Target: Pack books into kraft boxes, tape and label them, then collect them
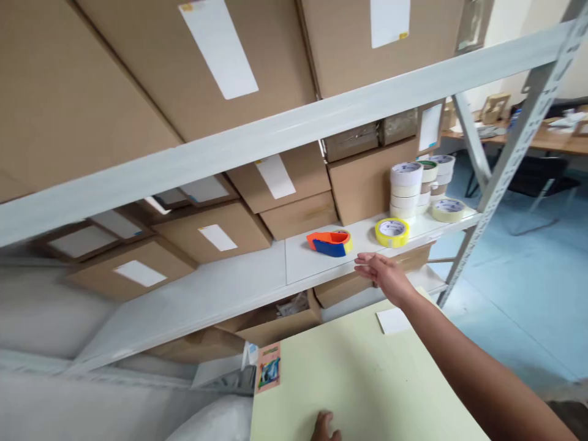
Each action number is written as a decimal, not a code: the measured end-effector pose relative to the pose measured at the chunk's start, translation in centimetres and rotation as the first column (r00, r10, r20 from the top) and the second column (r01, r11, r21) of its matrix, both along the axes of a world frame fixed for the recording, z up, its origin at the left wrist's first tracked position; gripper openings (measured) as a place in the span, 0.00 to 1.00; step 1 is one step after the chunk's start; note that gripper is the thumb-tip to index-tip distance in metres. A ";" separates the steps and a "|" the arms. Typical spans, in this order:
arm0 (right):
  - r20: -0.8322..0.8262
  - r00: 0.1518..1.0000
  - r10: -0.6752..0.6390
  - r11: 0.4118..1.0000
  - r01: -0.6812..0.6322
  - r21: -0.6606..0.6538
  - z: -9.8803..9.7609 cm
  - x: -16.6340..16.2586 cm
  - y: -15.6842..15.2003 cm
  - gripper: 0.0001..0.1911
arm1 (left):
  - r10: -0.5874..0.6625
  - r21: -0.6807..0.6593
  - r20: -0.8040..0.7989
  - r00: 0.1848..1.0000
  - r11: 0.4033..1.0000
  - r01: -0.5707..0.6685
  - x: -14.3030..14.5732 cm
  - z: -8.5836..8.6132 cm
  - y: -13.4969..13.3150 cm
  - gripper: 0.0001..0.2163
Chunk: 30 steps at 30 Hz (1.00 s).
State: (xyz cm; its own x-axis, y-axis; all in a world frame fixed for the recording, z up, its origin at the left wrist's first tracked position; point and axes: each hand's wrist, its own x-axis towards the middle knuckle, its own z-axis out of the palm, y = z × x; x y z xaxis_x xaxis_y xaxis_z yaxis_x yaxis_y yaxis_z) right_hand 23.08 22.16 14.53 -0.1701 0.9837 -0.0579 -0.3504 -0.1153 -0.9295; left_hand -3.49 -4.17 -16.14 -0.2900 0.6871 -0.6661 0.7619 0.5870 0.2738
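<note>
My right hand (382, 275) reaches over the table toward the shelf with fingers stretched out and nothing in it. Just beyond its fingertips, apart from them, an orange and blue tape dispenser (331, 244) lies on the white shelf (239, 269), with a roll of tape in it. A yellow roll of tape (392, 233) lies flat to its right, above my hand in the view. At the bottom edge my left hand (324, 427) is partly cut off; its fingertips are apart over the pale table (349, 367), holding nothing visible.
Stacks of tape rolls (406, 190) and a single cream roll (448, 210) stand at the shelf's right end. Cardboard boxes (211, 233) fill the shelves. A white card (393, 321) and a picture card (269, 367) lie on the table. A metal upright (509, 153) stands right.
</note>
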 end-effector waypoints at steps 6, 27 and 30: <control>0.592 0.754 -0.285 0.834 -0.109 0.540 3.4 -5.0 4.1 0.21 | -0.042 -0.037 0.034 0.999 0.998 0.043 0.9 2.0 -1.2 0.37; 0.766 0.503 -0.399 0.824 -0.170 0.541 -7.6 0.5 -6.7 0.18 | -0.196 -0.028 -0.071 0.978 0.980 0.195 1.7 1.0 -1.9 0.43; 0.839 0.466 -0.280 0.916 -0.131 0.378 -14.3 3.7 -12.6 0.16 | -0.196 0.004 -0.074 0.978 0.980 0.197 1.6 0.6 -2.1 0.43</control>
State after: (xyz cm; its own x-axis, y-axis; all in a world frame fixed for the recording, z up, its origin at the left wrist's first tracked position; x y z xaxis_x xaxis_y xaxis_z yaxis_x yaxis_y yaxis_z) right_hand 26.81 9.57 0.25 -0.1578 0.9656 0.2066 0.6648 0.2586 -0.7009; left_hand -1.88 -6.28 -15.56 -0.1961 0.7430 -0.6400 0.8800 0.4212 0.2194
